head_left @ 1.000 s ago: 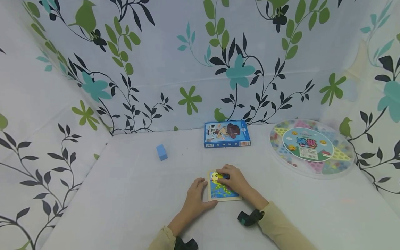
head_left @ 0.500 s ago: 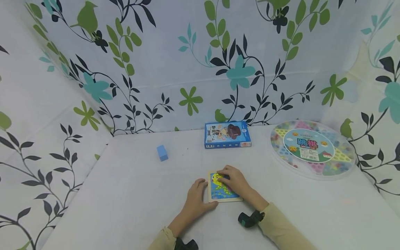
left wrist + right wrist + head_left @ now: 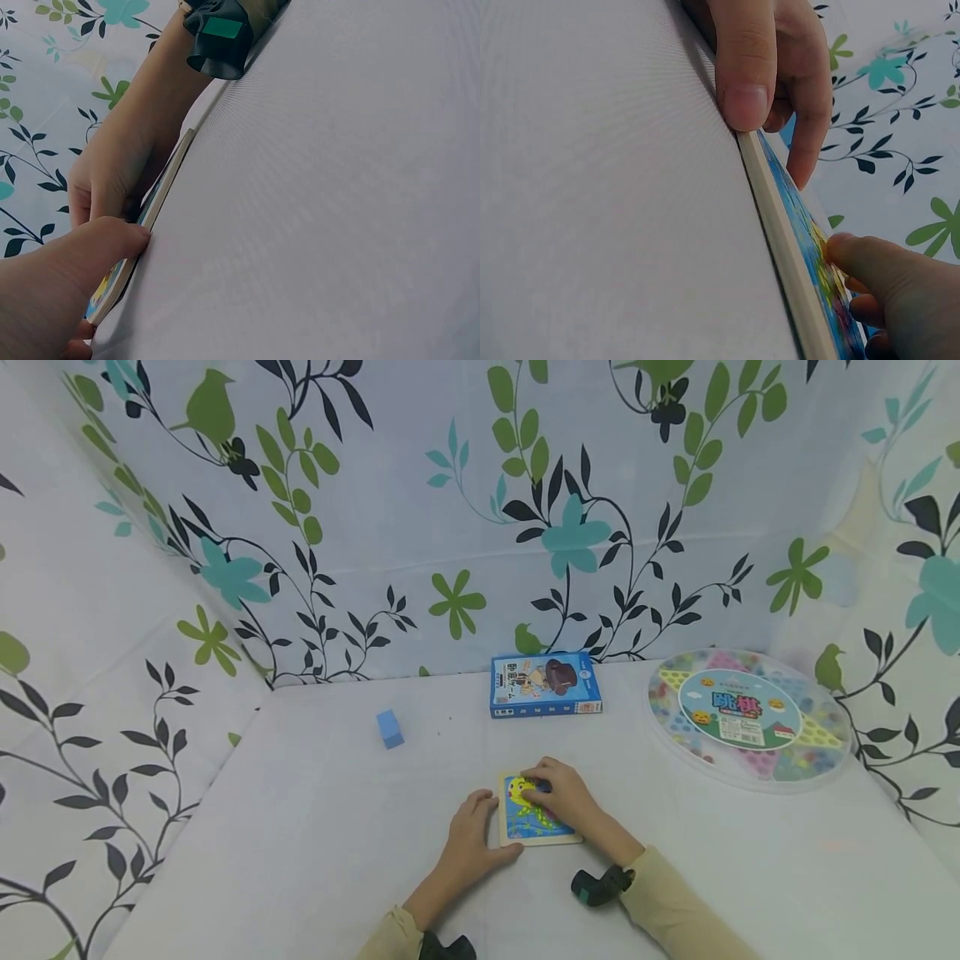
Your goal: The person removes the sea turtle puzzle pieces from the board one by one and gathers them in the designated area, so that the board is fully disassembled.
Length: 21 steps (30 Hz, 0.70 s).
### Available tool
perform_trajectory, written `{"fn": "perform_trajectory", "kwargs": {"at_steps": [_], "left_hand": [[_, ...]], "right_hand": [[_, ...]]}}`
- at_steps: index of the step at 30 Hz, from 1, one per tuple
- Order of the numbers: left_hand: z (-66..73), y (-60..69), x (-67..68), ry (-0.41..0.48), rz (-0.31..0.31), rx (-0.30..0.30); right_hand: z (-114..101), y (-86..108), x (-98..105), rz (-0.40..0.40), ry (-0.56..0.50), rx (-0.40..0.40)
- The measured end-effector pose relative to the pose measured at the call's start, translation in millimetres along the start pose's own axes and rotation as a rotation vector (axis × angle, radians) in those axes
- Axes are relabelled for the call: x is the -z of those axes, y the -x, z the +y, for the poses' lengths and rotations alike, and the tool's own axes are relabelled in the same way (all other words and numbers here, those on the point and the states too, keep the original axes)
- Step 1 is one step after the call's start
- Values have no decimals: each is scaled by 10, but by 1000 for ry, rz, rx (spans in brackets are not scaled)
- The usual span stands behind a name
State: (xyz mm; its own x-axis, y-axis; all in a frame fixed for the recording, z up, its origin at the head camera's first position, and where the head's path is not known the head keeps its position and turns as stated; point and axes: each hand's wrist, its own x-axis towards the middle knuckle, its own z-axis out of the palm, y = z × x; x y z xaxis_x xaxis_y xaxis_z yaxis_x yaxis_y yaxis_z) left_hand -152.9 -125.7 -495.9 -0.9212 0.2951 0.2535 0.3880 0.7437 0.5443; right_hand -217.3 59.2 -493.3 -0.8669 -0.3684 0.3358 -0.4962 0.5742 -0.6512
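Note:
A small square wooden picture puzzle (image 3: 540,839) lies flat on the white table, blue with a yellow and green figure. My left hand (image 3: 467,843) holds it at the near left corner, thumb on the near edge and fingers along the left edge. My right hand (image 3: 566,793) is over its upper right part. Thumb and index finger sit around a yellow puzzle piece (image 3: 519,788), as if pinching it. In the right wrist view, the right thumb (image 3: 844,247) touches the yellow area and the other fingers curl in. The right hand hides part of the picture.
Behind the puzzle lies a blue game box (image 3: 545,685). A blue block (image 3: 389,728) is at the back left. On the right rests a round, clear-covered Chinese checkers set (image 3: 750,718). Patterned cloth (image 3: 465,527) hangs behind the white table (image 3: 315,827).
Both hands stay on the puzzle almost unmoved. The yellow piece under the right fingers looks slightly shifted, with its pale patch gone. The head view drifts very slightly.

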Motion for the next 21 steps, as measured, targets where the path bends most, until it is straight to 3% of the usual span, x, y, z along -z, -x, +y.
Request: {"fn": "perform_trajectory", "kwargs": {"at_steps": [11,21], "left_hand": [[25,-2,25,3,-4,2],[24,-3,23,10,-6,8]], "right_hand": [[-15,-8,-17,22,10,-38],[-21,-4,-24,36,10,-25]]}}
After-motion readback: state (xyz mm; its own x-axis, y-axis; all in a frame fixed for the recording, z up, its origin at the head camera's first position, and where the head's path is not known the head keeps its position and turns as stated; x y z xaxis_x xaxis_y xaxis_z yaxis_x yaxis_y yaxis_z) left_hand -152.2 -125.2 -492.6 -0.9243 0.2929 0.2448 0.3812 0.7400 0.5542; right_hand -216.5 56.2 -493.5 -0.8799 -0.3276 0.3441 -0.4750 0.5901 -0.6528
